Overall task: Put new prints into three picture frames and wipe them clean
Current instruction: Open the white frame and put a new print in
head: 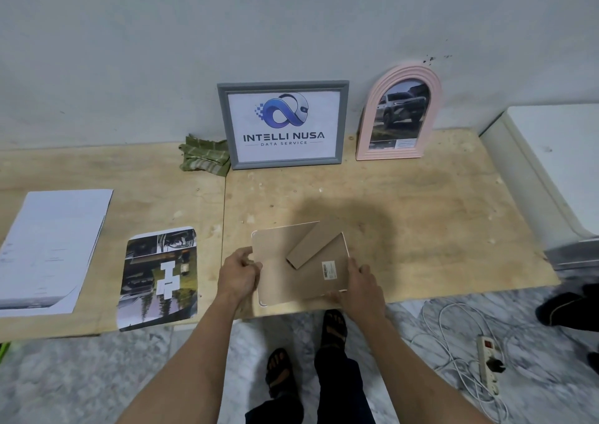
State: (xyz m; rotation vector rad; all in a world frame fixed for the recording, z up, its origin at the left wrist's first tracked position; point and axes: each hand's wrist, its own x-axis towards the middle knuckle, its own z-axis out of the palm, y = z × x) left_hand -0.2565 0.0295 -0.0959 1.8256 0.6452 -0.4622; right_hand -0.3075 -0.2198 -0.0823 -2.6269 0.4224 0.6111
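The fingers of the left hand curl round the 9 o'clock edge of the face-down frame, thumb on the backing board. The fingers of the right hand grip its 4 o'clock corner, close to the barcode label. The frame lies back-up on the bench, near the front edge, with its cardboard easel stand folded out across the backing.

Judged step: opening or closing the back of the third frame. Whether a print is already inside cannot be told.

At 9 o'clock of the frame lies a loose print, a dark photo collage with rounded corners. Farther out at 9 o'clock sits a stack of white paper.

At 12 o'clock, against the wall, stands the grey frame with a logo print. At 1 o'clock stands the pink arched frame with a vehicle print. A green cloth lies at 11 o'clock, beside the grey frame.

Next move, as judged: lift the backing, seat the loose print face-down, refit the backing, then fetch the cloth.
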